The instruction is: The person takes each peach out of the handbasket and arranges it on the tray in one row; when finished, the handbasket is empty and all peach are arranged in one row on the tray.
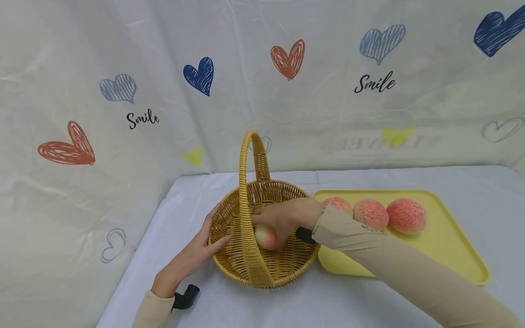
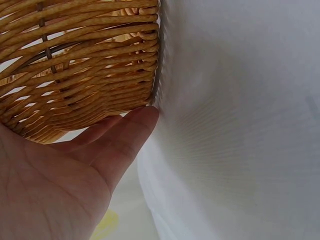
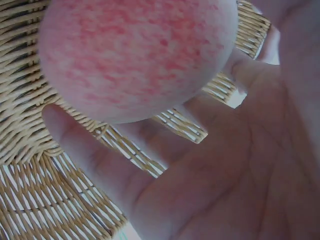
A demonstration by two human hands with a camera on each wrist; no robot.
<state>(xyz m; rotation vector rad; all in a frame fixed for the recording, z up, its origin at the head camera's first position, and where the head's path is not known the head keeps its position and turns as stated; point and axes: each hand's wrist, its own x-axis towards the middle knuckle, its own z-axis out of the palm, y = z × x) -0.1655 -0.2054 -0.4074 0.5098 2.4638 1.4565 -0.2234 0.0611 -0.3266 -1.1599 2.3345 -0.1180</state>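
Note:
A golden wicker basket [image 1: 229,269] with a tall arched handle stands on the table. Its left side is held by my left hand [image 1: 201,246], thumb over the rim and fingers along the outer wall. In the left wrist view those fingers [image 2: 117,147] lie against the weave near the base. My right hand [image 1: 283,218] reaches down inside the basket and holds a pink and cream peach [image 1: 265,238] between thumb and fingers. The right wrist view shows this peach [image 3: 140,55] close up, the fingers spread beneath it, with woven wicker behind.
A yellow tray [image 1: 451,246] lies right of the basket, partly covered by my right sleeve. Along its back part sit three peaches [image 1: 407,216] in a row. A white cloth [image 1: 348,300] covers the table, and a heart-printed curtain [image 1: 229,127] hangs behind.

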